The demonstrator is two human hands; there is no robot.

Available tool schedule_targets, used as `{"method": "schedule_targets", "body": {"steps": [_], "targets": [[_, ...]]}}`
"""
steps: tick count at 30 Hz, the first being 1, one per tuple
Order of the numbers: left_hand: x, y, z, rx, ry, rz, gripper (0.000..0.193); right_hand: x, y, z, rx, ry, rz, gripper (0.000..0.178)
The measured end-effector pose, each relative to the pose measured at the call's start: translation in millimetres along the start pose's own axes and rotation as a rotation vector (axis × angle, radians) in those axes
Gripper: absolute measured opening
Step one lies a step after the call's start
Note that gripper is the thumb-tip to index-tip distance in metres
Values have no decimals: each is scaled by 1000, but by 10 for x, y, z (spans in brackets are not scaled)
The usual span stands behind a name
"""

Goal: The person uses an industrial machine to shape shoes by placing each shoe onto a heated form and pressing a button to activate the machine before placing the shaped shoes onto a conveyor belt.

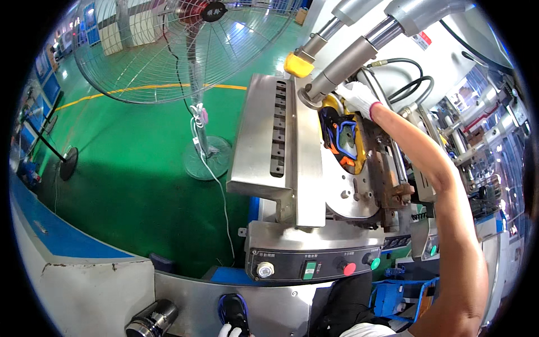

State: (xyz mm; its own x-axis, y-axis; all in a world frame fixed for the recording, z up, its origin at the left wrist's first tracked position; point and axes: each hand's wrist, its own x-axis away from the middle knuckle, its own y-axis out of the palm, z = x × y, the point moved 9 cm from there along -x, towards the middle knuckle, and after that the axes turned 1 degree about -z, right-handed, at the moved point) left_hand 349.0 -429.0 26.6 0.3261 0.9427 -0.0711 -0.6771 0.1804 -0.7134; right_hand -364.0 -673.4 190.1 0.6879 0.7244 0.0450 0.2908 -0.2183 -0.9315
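Observation:
My right hand [357, 96], in a white glove, reaches to the far end of a yellow mould [361, 150] in a press, beside the metal ram [323, 84]. Its fingertips are partly hidden, so their grip is unclear. In the mould lies a dark shoe [331, 126] with blue edging and orange patches, its opening facing up. At the lower edge my left hand [230, 331], also gloved in white, is closed on a second dark shoe [232, 310] with blue trim. Only its fingers show.
A control panel [314, 267] with red and green buttons fronts the press. A steel guard [258, 135] flanks the mould on the left. A second ram with a yellow tip [298, 65] hangs above. A standing fan [193, 50] and its white cord occupy the green floor.

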Motion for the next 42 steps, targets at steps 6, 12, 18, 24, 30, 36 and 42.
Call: {"method": "schedule_targets", "body": {"steps": [6, 12, 18, 24, 30, 36, 42], "targets": [[8, 95, -15, 99, 36, -43, 49, 1160, 309, -159, 17, 118, -60, 61], [29, 82, -39, 75, 40, -40, 49, 1036, 217, -197, -22, 32, 132, 53], [-39, 97, 163, 16, 104, -17, 46, 956, 338, -257, 199, -61, 37, 51], [73, 194, 226, 57, 171, 1, 49, 1456, -33, -252, -150, -48, -268, 60], [140, 163, 264, -36, 207, 10, 49, 4214, -356, -159, -72, -927, 160, 65], [162, 372, -339, -42, 109, -75, 49, 4859, 971, 1315, 39, -798, 258, 90], [278, 404, 288, -46, -270, -149, 49, 5017, 434, 1384, -107, -805, 147, 89]]}}
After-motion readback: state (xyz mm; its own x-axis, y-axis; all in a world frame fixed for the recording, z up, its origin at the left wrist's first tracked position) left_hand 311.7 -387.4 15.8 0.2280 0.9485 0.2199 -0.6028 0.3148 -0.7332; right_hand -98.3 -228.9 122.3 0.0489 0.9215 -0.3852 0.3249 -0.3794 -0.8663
